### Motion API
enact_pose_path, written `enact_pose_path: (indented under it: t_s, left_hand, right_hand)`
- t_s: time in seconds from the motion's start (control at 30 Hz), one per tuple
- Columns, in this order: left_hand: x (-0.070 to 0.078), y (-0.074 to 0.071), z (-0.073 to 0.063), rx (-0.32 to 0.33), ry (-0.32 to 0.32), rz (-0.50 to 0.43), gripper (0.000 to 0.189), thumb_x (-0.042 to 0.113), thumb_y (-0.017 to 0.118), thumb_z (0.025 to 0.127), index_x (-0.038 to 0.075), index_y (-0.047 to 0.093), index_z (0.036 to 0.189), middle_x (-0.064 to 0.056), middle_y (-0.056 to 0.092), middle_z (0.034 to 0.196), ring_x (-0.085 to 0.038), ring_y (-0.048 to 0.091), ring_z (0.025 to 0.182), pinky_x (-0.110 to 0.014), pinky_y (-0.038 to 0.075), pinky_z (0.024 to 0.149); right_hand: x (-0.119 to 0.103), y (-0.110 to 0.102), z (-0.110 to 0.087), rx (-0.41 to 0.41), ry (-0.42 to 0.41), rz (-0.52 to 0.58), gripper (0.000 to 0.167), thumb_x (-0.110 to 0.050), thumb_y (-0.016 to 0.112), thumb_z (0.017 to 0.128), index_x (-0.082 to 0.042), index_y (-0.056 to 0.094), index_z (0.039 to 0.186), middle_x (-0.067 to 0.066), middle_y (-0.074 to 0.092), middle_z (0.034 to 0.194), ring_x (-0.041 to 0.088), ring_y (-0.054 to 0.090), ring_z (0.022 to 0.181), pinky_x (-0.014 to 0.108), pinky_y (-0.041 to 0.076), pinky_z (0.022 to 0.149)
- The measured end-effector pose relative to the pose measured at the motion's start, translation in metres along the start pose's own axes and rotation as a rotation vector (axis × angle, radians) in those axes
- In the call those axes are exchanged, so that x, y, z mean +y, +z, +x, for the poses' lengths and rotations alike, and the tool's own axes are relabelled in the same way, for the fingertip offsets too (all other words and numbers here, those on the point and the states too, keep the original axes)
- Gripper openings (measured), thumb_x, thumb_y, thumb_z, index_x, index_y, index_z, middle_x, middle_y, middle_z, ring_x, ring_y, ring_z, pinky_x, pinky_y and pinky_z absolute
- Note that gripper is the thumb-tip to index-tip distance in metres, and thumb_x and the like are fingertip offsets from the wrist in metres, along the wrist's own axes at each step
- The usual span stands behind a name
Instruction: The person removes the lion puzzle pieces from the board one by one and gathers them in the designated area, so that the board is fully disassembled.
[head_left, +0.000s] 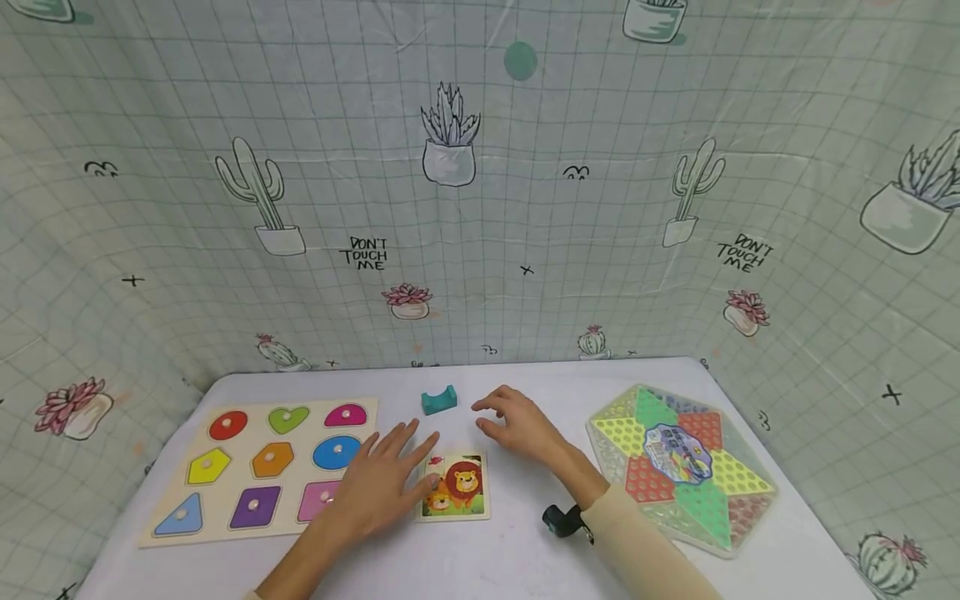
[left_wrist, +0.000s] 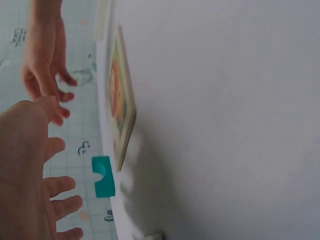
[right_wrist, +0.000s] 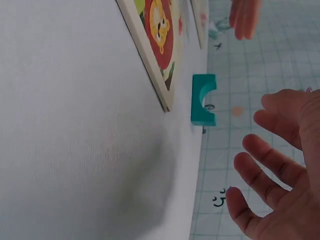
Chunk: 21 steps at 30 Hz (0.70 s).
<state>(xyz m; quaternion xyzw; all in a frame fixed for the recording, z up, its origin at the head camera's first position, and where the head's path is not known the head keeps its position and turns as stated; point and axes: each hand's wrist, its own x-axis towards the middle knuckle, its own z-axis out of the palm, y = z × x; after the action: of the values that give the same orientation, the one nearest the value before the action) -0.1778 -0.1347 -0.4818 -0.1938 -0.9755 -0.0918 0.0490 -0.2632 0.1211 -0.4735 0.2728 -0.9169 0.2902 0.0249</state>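
A square lion picture puzzle (head_left: 467, 492) lies flat on the white table, partly behind the left thumb in the head view. Fingers spread, my left hand (head_left: 382, 487) hovers between that puzzle and the shape board (head_left: 225, 458); the left wrist view shows a gap above the tabletop. My right hand (head_left: 521, 425) is held in the air to the right, its fingers loosely bent around nothing. Nearest its fingertips is a teal block (head_left: 439, 401) with a rounded notch on top, standing behind the puzzle (right_wrist: 159, 35). Neither hand holds anything.
On the right lies a star-patterned Chinese checkers board (head_left: 678, 467) under a clear cover. A small black object (head_left: 562, 522) sits beside the right forearm, partly hidden by the sleeve. Behind the table (head_left: 517, 558) hangs a patterned cloth (head_left: 480, 225).
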Motion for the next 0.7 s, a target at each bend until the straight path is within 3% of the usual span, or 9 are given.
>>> enact_pose_path:
  t_s: [0.13, 0.27, 0.7]
  left_hand:
    - [0.008, 0.007, -0.009, -0.077, 0.015, -0.043, 0.063, 0.061, 0.053, 0.096, 0.033, 0.046, 0.152, -0.009, 0.037, 0.161, -0.033, 0.034, 0.148, -0.062, 0.027, 0.117]
    - [0.012, 0.013, -0.016, -0.128, 0.021, -0.076, 0.064, 0.063, 0.051, 0.096, 0.032, 0.047, 0.151, -0.012, 0.034, 0.162, -0.033, 0.032, 0.149, -0.061, 0.026, 0.117]
    - [0.015, 0.027, -0.021, -0.205, 0.009, -0.109, 0.068, 0.069, 0.043, 0.097, 0.032, 0.044, 0.153, -0.016, 0.026, 0.164, -0.033, 0.023, 0.152, -0.06, 0.022, 0.119]
  right_hand:
    - [-0.007, 0.005, 0.0, -0.067, -0.035, 0.055, 0.024, -0.021, 0.066, 0.098, -0.012, 0.073, 0.119, 0.0, 0.065, 0.109, 0.015, 0.059, 0.09, 0.026, 0.052, 0.074]
    - [-0.012, 0.013, 0.0, -0.131, -0.052, 0.105, 0.023, -0.02, 0.066, 0.098, -0.011, 0.073, 0.118, -0.002, 0.065, 0.102, 0.011, 0.056, 0.085, 0.023, 0.05, 0.072]
    - [-0.019, 0.04, 0.007, -0.267, -0.025, 0.166, 0.02, -0.019, 0.067, 0.097, -0.017, 0.074, 0.116, -0.009, 0.065, 0.099, 0.002, 0.055, 0.08, 0.018, 0.05, 0.073]
